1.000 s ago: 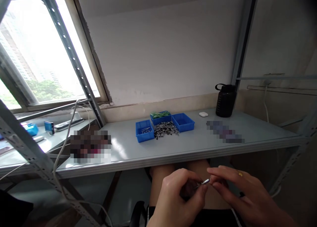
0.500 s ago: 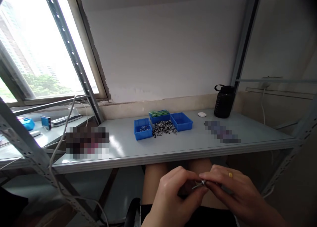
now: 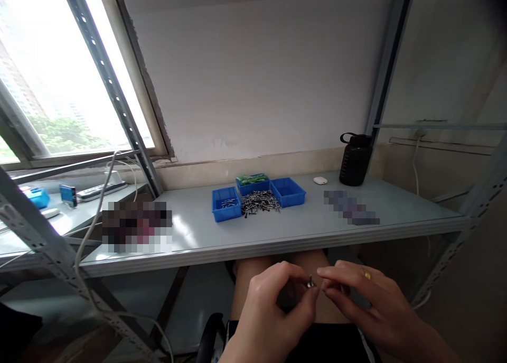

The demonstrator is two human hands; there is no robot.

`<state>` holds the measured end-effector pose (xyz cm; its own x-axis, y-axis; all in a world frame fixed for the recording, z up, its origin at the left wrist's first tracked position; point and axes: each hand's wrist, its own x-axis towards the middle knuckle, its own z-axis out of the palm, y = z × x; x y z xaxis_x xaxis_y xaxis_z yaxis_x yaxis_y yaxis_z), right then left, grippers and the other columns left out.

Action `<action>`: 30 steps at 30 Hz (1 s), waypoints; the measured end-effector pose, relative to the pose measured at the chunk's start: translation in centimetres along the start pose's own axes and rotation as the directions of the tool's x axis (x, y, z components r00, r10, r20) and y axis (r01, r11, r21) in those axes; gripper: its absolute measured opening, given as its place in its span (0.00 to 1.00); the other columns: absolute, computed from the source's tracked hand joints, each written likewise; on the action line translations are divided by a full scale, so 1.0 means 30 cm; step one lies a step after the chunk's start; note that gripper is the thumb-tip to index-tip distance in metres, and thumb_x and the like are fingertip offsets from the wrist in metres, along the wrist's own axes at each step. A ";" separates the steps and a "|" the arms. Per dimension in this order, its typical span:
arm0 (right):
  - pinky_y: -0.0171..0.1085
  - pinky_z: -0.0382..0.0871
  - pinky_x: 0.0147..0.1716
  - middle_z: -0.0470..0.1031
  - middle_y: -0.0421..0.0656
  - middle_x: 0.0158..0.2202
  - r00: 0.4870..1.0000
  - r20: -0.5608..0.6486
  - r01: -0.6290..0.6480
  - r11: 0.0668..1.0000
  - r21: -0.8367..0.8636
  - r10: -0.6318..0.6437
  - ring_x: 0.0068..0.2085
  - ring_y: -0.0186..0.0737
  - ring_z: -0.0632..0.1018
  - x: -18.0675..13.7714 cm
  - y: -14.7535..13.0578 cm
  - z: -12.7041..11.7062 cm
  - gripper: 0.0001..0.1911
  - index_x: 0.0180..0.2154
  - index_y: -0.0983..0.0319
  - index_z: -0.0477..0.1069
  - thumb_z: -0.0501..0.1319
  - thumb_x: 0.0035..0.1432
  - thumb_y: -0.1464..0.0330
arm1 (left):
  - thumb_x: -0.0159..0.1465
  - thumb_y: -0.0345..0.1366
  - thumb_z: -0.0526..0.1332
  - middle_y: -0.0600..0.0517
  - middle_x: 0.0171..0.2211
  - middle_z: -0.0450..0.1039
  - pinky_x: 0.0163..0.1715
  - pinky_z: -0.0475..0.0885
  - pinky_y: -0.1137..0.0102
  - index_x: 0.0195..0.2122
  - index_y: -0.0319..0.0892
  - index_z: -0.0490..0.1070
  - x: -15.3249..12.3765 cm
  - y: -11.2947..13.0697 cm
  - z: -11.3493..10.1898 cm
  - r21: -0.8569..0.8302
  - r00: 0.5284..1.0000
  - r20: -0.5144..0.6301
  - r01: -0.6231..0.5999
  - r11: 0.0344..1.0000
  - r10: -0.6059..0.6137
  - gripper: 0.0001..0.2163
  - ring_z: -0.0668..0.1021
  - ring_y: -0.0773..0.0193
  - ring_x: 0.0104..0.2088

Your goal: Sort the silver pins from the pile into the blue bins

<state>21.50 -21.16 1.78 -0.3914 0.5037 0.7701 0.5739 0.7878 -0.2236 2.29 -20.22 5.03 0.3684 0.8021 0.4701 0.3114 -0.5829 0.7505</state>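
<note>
Above my lap, in front of the table edge, my left hand [image 3: 279, 305] pinches a small metal screw [image 3: 310, 282] between thumb and forefinger. Its shiny end points up and its lower part is hidden by the fingers. My right hand [image 3: 362, 297], with a ring on one finger, is just to the right, a small gap from the screw. Its fingers are bent and close together; a dark bit shows between them, too small to name. Farther off on the table lies a pile of loose screws [image 3: 260, 201], silver and black.
Around the pile stand a blue box [image 3: 226, 213] with a few screws, a blue box [image 3: 291, 199] at right, and one behind with green packets [image 3: 252, 179]. A white case [image 3: 320, 180], black bottle [image 3: 355, 161] and blurred patches lie on the table [image 3: 277, 235]. Metal posts frame it.
My hands have come apart; they met at the metal piece before. The screw, which lay slanted between both hands, now stands upright in my left fingers. The view has shifted slightly.
</note>
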 end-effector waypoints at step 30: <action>0.31 0.68 0.33 0.76 0.39 0.31 0.999 -0.037 0.021 0.998 0.058 -0.018 0.31 0.33 0.76 0.011 -0.003 0.000 0.12 0.49 0.59 0.65 0.53 0.65 0.74 | 0.60 0.31 0.62 0.54 0.23 0.74 0.26 0.68 0.78 0.29 0.40 0.73 0.001 -0.007 -0.010 0.017 0.999 -0.033 -0.026 1.000 0.026 0.03 0.75 0.69 0.25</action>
<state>21.33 -21.07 2.05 -0.3753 0.4758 0.7954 0.5229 0.8173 -0.2422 1.97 -20.05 5.04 0.3474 0.7902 0.5049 0.3162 -0.6056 0.7303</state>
